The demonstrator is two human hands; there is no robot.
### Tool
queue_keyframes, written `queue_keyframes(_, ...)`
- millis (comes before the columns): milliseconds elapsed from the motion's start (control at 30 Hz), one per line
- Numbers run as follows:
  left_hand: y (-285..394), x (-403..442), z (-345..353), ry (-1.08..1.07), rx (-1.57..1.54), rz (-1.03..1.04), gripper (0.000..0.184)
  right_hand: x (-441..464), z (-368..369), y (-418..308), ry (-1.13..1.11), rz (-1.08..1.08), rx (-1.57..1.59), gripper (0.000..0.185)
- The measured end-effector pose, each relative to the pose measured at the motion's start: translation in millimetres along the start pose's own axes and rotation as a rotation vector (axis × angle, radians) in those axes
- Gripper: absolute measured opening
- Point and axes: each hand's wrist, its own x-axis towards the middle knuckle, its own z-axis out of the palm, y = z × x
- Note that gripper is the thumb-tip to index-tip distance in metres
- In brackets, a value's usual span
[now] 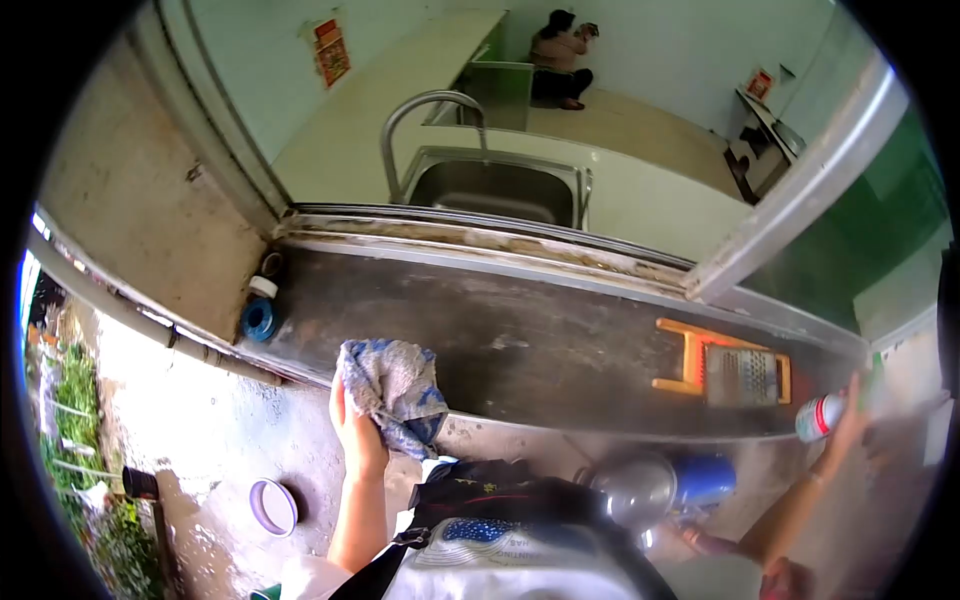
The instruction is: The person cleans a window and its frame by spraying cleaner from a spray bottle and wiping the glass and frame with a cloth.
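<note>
A crumpled white and blue cloth (395, 388) is held in my left hand (358, 430) at the front edge of the dark window ledge (540, 350). On the right, my right hand (852, 420) is wrapped round a white and red container (818, 417) near the ledge's right end. Left of that container, an orange-framed grater (740, 375) lies flat on the ledge. A blue roll (258, 319) and a small white object (263, 287) sit at the ledge's left end.
Beyond the window frame (480, 240) is a metal sink (490, 190) with a curved tap (388, 150). A person (560, 60) squats inside. Below the ledge are a round metal pot (635, 490), a blue container (703, 480) and a purple-rimmed basin (273, 508). Plants (120, 550) stand lower left.
</note>
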Motion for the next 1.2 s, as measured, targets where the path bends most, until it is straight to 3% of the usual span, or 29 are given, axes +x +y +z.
queue_keyframes(100,3,11,-5,-0.030,-0.025,-0.001,0.042,-59,38,-71,-0.083,-0.044,0.107,0.044)
queue_keyframes(167,11,24,-12,-0.145,-0.036,0.034,0.042,-99,63,-113,-0.226,-0.049,0.376,0.048)
queue_keyframes(333,33,71,-42,-0.296,0.302,0.180,0.044,-199,159,-209,-0.491,-0.046,0.701,0.053)
queue_keyframes(400,52,91,-21,-0.252,0.392,0.457,0.034,-228,196,-240,-0.581,0.014,0.731,0.052)
queue_keyframes(500,57,131,-19,-0.382,0.918,0.775,0.050,-262,241,-273,-0.698,-0.015,0.712,0.050)
queue_keyframes(533,61,134,-19,-0.353,1.052,0.883,0.047,-268,251,-275,-0.719,-0.068,0.667,0.048)
queue_keyframes(700,147,114,-5,-0.530,0.302,0.697,0.017,-299,282,-295,-0.733,0.017,0.673,0.038)
queue_keyframes(767,186,95,-11,-0.545,0.125,0.907,0.013,-301,285,-290,-0.788,0.057,0.657,0.033)
queue_keyframes(800,189,94,-6,-0.489,0.118,0.917,0.014,-301,287,-291,-0.787,0.055,0.658,0.033)
queue_keyframes(833,202,87,-3,-0.587,-0.128,1.006,0.016,-301,285,-292,-0.787,0.058,0.650,0.032)
queue_keyframes(867,214,74,-6,-0.578,0.074,0.926,0.007,-301,285,-292,-0.777,0.055,0.652,0.031)
queue_keyframes(900,235,65,-3,-0.577,0.072,0.927,0.007,-301,285,-292,-0.773,0.060,0.654,0.031)
queue_keyframes(1000,309,28,20,-0.012,-1.356,-0.197,0.025,-298,285,-290,-0.820,0.031,0.648,0.030)
queue_keyframes(1033,319,21,27,-0.007,-1.364,-0.185,0.025,-296,286,-289,-0.832,0.022,0.649,0.030)
queue_keyframes(1100,331,16,38,0.468,-2.301,-1.392,0.035,-297,284,-287,-0.832,0.025,0.644,0.031)
queue_keyframes(1133,330,18,40,0.442,-2.460,-1.701,0.034,-298,284,-285,-0.821,0.025,0.629,0.031)
queue_keyframes(1167,330,17,42,0.397,-2.459,-1.709,0.034,-295,286,-283,-0.818,0.023,0.640,0.030)
queue_keyframes(1200,329,14,42,0.510,-2.715,-1.692,0.034,-298,282,-280,-0.824,0.049,0.636,0.030)
